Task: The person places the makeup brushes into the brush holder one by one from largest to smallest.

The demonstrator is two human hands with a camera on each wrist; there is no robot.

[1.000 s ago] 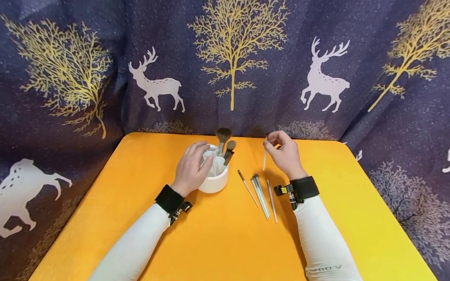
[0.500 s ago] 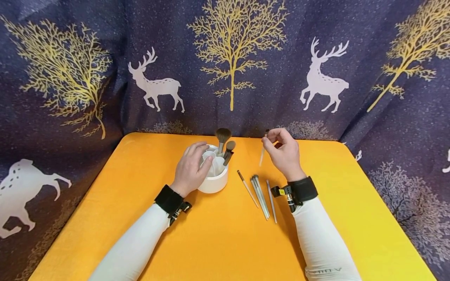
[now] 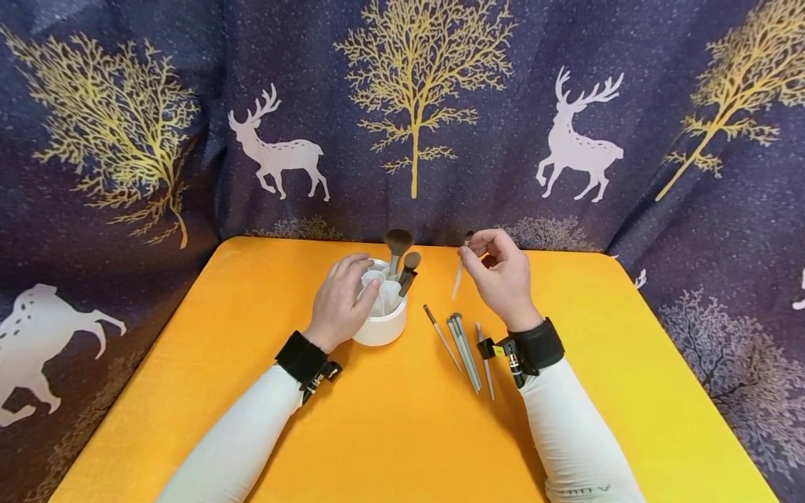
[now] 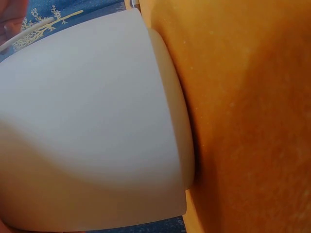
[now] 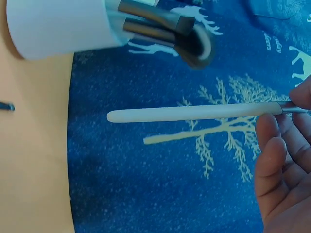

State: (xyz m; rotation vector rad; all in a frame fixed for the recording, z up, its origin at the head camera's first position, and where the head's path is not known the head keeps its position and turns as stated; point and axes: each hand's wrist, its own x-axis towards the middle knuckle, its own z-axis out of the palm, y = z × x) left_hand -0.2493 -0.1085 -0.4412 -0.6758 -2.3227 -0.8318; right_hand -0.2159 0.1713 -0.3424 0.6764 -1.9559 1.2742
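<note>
A white round brush holder (image 3: 381, 330) with inner compartments stands upright on the table; its pale wall fills much of the left wrist view. My left hand (image 3: 339, 302) holds it from the left side, thumb over the near rim and fingers toward the far side. Inside stand a large fluffy makeup brush (image 3: 399, 244) and smaller ones (image 3: 411, 263). Right of the holder, my right hand (image 3: 503, 274) pinches a thin makeup brush (image 5: 194, 113) near its bristle end. Its white handle points down, above the table. Bristles are partly hidden by the fingers.
Several thin makeup brushes (image 3: 467, 353) lie on the orange table (image 3: 377, 433), in front of my right hand. One brush (image 3: 442, 338) lies a little apart to their left. A dark blue curtain (image 3: 352, 126) with deer and trees hangs behind the table's far edge.
My right hand has moved slightly left toward the holder, carrying the pinched makeup brush, whose handle now slants more. The left hand and the holder have stayed in place.
</note>
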